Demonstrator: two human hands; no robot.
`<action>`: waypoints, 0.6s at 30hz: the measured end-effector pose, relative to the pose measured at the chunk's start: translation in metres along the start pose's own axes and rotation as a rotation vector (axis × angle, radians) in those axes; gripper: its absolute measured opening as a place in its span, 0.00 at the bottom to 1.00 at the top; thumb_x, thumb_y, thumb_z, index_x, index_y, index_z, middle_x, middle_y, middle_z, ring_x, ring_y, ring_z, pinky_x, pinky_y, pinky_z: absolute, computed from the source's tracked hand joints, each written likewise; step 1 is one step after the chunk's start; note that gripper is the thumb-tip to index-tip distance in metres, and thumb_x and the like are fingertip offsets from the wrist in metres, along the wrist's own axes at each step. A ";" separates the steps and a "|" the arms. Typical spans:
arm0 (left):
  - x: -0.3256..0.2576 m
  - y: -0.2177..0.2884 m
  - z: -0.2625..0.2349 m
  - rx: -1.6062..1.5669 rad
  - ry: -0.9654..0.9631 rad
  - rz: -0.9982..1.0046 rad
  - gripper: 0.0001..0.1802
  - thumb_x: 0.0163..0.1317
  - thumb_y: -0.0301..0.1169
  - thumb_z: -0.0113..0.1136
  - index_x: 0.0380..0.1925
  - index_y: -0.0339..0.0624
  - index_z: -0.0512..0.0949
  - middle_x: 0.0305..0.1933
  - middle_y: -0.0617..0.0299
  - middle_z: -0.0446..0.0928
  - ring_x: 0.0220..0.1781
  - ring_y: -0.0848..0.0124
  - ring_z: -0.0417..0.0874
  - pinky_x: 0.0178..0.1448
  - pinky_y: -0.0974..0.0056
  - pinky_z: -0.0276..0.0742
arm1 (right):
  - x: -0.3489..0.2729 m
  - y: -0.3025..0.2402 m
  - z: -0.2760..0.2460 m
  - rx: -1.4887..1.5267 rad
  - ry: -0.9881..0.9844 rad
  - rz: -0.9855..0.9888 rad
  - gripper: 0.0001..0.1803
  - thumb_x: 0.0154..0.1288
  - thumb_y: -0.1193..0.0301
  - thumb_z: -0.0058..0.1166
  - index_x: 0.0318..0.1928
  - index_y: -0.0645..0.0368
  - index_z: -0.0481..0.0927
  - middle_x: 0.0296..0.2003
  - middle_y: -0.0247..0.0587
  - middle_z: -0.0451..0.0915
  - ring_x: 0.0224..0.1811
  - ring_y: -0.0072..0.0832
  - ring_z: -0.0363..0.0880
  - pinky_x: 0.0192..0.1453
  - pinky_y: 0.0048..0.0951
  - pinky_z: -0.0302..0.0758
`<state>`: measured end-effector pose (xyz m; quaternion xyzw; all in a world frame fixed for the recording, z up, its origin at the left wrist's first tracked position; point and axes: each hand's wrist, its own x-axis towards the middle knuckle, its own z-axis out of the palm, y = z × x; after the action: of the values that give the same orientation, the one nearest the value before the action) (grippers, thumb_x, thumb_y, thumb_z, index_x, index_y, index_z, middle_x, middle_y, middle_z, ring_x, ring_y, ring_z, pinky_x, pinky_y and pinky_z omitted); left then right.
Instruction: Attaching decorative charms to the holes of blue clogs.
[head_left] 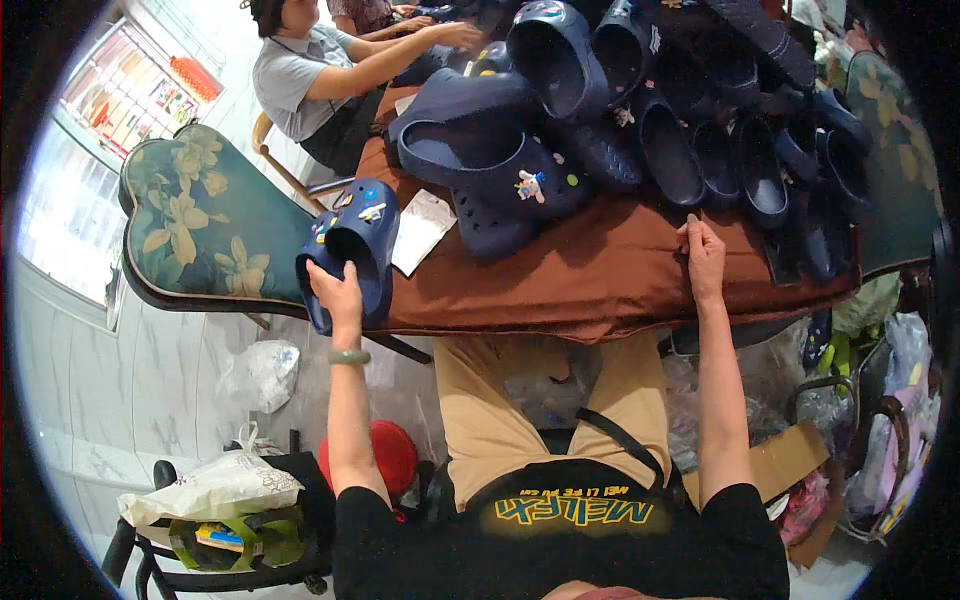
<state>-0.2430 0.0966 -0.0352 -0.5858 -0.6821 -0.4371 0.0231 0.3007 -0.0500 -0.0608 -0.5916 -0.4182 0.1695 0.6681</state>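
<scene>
2 navy charm-studded foam clogs (378,255) pinched in the half-closed left hand (338,292), apparently a pair-handling step
Right hand (704,252) loosely curled, contents unclear; next move likely needs that left pinch steady

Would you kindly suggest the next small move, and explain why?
I would probably have the left hand ease the navy clogs inward over the brown cloth: it has hold of them, and they sit out at the cloth's left edge.

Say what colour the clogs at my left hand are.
The clogs are dark navy blue, seen best in the head view.
</scene>
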 end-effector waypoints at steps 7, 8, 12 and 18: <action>-0.053 0.135 -0.006 0.034 0.003 0.611 0.41 0.52 0.34 0.65 0.64 0.32 0.57 0.68 0.39 0.55 0.70 0.42 0.54 0.71 0.45 0.48 | 0.001 -0.005 0.000 -0.030 -0.018 0.002 0.20 0.71 0.60 0.49 0.25 0.59 0.76 0.19 0.23 0.66 0.22 0.12 0.61 0.27 0.19 0.59; -0.061 0.153 -0.005 -0.013 -0.056 0.670 0.40 0.53 0.34 0.65 0.64 0.33 0.58 0.69 0.40 0.54 0.71 0.42 0.53 0.71 0.46 0.48 | -0.001 -0.009 0.005 0.008 -0.009 0.036 0.20 0.71 0.60 0.49 0.25 0.60 0.76 0.18 0.23 0.66 0.22 0.12 0.60 0.27 0.19 0.59; -0.102 0.228 0.004 -0.195 -0.354 0.858 0.37 0.56 0.35 0.64 0.63 0.34 0.61 0.69 0.41 0.54 0.72 0.45 0.52 0.71 0.48 0.47 | 0.000 -0.004 0.001 -0.039 -0.002 0.038 0.19 0.71 0.61 0.49 0.25 0.60 0.77 0.18 0.23 0.66 0.23 0.11 0.60 0.26 0.19 0.58; -0.094 0.322 0.068 -1.107 -1.085 -0.087 0.36 0.66 0.45 0.53 0.65 0.34 0.56 0.64 0.46 0.63 0.62 0.57 0.69 0.61 0.59 0.69 | -0.002 -0.006 0.002 0.009 0.013 0.039 0.20 0.70 0.61 0.50 0.25 0.62 0.76 0.19 0.27 0.71 0.25 0.14 0.66 0.31 0.21 0.65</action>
<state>0.0825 0.0435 0.0551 -0.6168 -0.3026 -0.3667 -0.6273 0.2965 -0.0521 -0.0566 -0.5978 -0.4015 0.1803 0.6700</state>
